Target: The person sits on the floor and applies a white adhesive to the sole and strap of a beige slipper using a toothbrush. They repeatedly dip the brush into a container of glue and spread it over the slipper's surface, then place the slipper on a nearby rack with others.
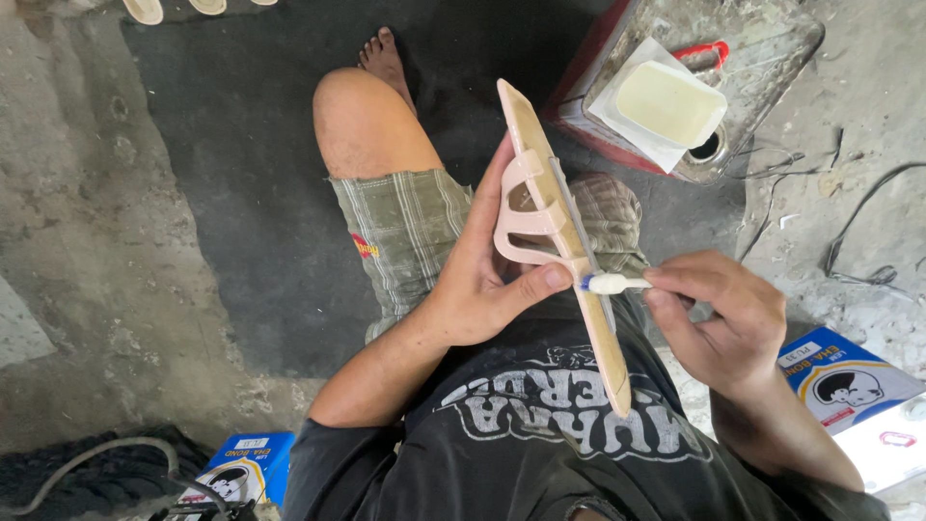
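My left hand [487, 275] grips a pale pink sandal [559, 232] by its strap side, holding it on edge above my lap with the sole edge facing up. My right hand [723, 314] pinches a small brush [617, 283] with a white, glue-coated tip, and that tip touches the sandal's sole edge near my left thumb. The sandal's toe points away from me, its heel toward my chest.
A rusty red metal can [762, 48] stands ahead on the right, carrying a white tub of pale yellow glue [670, 101]. Blue boxes lie on the floor at right [844, 381] and lower left [246, 463]. My bare knee [362, 111] rests over a dark mat [241, 174]. Wires trail at right.
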`<state>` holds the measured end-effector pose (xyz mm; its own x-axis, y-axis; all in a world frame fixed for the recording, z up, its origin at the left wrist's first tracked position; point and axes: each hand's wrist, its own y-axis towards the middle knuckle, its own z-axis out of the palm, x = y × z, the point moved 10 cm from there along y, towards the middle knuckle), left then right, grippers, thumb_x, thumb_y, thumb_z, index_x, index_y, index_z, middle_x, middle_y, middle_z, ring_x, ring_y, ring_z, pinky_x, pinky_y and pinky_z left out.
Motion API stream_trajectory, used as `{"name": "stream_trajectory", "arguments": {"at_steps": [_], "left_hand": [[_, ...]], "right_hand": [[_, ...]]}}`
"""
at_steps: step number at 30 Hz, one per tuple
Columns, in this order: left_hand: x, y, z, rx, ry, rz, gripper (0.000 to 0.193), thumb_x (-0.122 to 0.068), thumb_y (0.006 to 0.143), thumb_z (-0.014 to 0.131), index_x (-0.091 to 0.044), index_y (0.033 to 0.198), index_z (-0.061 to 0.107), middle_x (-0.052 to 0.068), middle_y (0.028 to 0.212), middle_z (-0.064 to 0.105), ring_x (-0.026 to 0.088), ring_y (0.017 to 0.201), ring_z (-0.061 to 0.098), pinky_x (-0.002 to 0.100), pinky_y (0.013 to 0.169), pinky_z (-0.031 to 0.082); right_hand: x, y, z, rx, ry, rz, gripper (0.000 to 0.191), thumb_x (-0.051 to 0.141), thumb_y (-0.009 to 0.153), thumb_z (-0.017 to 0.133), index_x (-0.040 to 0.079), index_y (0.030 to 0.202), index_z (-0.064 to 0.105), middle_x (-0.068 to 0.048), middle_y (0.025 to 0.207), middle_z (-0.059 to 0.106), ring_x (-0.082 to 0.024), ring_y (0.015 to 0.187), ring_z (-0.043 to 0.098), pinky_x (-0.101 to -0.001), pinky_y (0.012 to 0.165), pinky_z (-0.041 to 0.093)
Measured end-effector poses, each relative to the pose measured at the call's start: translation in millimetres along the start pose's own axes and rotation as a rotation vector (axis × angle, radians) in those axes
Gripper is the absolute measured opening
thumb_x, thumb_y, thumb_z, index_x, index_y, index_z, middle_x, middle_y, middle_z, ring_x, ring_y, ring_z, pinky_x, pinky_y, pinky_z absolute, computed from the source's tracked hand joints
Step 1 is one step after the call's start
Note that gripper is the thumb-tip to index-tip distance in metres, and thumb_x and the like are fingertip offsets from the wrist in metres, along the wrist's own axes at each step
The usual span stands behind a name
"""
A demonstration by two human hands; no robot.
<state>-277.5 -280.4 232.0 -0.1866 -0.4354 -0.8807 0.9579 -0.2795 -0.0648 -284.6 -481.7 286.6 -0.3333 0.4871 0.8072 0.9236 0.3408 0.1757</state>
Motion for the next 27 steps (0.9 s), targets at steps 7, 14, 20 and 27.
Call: {"name": "stream_trajectory", "arguments": {"at_steps": [7,14,20,27], "left_hand": [[-5,5,-13,-0.075,-0.029,0.049,0.099,-0.013,0.106,0.074,-0.013,0.169,-0.003,0.011,0.156,0.041,0.02,0.135,0.05,0.037,0.119,0.048],[37,24,-34,-0.257,-0.229,-0.198,0.103,-0.026,0.096,0.067,-0.026,0.165,-0.008,0.016,0.147,0.041,0.03,0.124,0.057,0.054,0.092,0.06],[-7,27,-27,-0.27,1.071,0.323,0.121,-0.053,0.078,0.087,-0.012,0.165,0.013,0.03,0.164,0.008,0.042,0.142,0.038,0.049,0.112,0.043],[13,37,3,-0.068,1.315,0.584,0.092,-0.03,0.076,0.099,-0.01,0.151,0.049,0.007,0.157,0.05,0.028,0.143,0.049,0.042,0.119,0.045]], "right_hand": [[-12,-10,1,0.131,0.271,0.012,0.022,-0.001,0.087,0.075,0.002,0.107,0.068,-0.013,0.101,0.072,-0.016,0.082,0.073,-0.0244,0.066,0.056],[1,-19,-7,-0.034,0.046,-0.085,0.037,0.014,0.074,0.088,0.002,0.1,0.066,-0.013,0.095,0.071,-0.017,0.08,0.071,-0.0246,0.068,0.055],[-41,-19,-30,-0.316,0.125,0.13,0.021,0.004,0.096,0.084,-0.002,0.103,0.066,-0.012,0.098,0.073,-0.009,0.077,0.066,-0.0183,0.064,0.051],[-81,-22,-35,-0.312,0.333,0.275,0.017,0.005,0.1,0.079,-0.004,0.105,0.066,-0.01,0.098,0.072,-0.006,0.079,0.062,-0.0185,0.071,0.048]]}}
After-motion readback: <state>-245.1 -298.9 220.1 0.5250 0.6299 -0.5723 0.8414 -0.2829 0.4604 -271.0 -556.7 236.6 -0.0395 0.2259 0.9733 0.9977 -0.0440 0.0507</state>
